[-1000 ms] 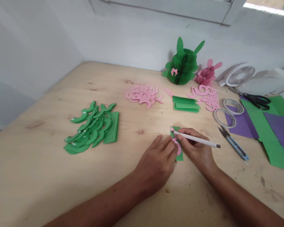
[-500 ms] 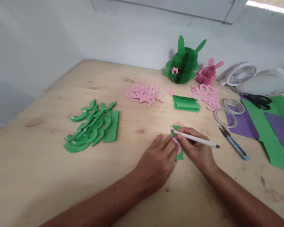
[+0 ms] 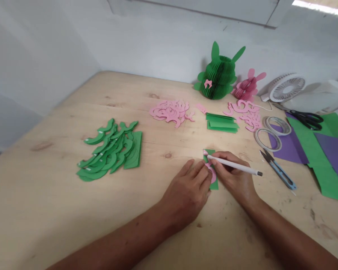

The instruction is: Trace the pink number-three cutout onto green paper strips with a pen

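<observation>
Pen (image 3: 233, 164): white, dark end (image 3: 259, 173)
Cutout (image 3: 213, 175): pink
Card (image 3: 215, 186): green
Leftmost pile (image 3: 111, 153): green, white patches (image 3: 100, 132)
Big figure (image 3: 218, 78): green, pink bow (image 3: 208, 83)
Small figure (image 3: 247, 89): pink
Fan (image 3: 287, 90): white
Snips (image 3: 274, 164): blue handle (image 3: 291, 185), dark blades (image 3: 266, 155)
Table (image 3: 73, 213): pale tan, brown knots (image 3: 168, 155)

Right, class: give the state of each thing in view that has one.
White pen: held in right hand, tip down
Green strip: lying flat
Pink cut-out: on the strip, partly under left hand
Green bundle: folded
Green figure: upright, fanned out
Pink figure: upright
Tape rolls: lying flat
Snips: slightly open
Scissors: apparently closed
Fan: upright, unclear if running
</observation>
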### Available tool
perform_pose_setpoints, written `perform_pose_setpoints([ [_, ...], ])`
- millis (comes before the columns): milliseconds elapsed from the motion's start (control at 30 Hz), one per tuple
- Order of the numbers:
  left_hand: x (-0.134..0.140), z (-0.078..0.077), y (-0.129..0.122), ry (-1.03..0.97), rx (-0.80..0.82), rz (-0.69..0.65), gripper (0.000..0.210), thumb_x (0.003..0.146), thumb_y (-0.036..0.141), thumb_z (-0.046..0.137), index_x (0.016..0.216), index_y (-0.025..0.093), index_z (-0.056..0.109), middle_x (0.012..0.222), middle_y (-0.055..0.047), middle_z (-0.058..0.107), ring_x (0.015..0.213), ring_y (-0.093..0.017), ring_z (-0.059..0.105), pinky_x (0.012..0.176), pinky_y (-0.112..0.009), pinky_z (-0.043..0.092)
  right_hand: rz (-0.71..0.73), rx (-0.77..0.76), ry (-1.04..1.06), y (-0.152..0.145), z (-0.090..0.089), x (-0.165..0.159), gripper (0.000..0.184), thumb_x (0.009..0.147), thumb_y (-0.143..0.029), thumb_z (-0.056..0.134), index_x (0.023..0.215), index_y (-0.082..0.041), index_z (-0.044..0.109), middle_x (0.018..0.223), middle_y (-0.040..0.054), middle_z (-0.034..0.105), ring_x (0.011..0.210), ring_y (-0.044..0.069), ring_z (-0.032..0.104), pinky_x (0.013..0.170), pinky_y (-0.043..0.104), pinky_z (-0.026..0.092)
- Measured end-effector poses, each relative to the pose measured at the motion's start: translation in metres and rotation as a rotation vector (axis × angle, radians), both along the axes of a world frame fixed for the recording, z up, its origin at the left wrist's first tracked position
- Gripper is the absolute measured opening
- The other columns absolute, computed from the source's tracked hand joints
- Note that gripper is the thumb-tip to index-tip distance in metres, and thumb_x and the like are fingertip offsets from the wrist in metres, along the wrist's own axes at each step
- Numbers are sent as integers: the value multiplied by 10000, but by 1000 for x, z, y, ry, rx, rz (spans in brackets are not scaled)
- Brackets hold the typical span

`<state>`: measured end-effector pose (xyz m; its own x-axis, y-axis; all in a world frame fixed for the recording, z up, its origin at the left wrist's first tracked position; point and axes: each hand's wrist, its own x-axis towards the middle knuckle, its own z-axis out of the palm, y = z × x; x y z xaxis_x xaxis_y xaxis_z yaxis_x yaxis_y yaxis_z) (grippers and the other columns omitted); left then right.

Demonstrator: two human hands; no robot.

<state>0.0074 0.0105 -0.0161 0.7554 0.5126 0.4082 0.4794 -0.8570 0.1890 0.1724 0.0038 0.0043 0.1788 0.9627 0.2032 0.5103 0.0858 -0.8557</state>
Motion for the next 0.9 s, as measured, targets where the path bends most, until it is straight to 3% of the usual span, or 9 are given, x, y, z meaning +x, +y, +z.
perform_pose_setpoints([
  [267, 0, -2, 0, 6, 16, -2, 339, 935, 233, 442, 1223, 78, 535, 1225, -129, 595, 1247, -274, 478, 1067, -455, 363, -4, 7, -21, 0, 0, 0, 93, 819, -271, 630, 827, -196, 684, 756, 20, 710, 632, 137, 641, 569, 243, 525],
  [467, -1, -1, 0, 22, 10, -4, 355, 926, 234, 462, 1223, 51, 529, 1210, -131, 595, 1236, -283, 480, 1077, -459, 351, -15, -5, 27, -2, -2, 4, 146, 843, -302, 623, 929, -206, 692, 850, 36, 730, 709, 159, 668, 623, 272, 548],
  [633, 0, 0, 0, 20, 12, -2, 340, 929, 230, 453, 1213, 63, 537, 1185, -128, 604, 1222, -282, 492, 1075, -456, 351, -24, 24, 60, -2, -6, 5, 179, 879, -298, 584, 1010, -212, 670, 943, 52, 730, 842, 185, 692, 757, 320, 555],
  [900, 0, -1, 0, 2, 5, -4, 339, 939, 234, 439, 1215, 62, 532, 1183, -123, 603, 1214, -276, 498, 1078, -451, 342, 7, 92, -97, -3, -6, 4, 176, 909, -262, 536, 1026, -214, 658, 983, 62, 719, 889, 191, 675, 817, 346, 533],
])
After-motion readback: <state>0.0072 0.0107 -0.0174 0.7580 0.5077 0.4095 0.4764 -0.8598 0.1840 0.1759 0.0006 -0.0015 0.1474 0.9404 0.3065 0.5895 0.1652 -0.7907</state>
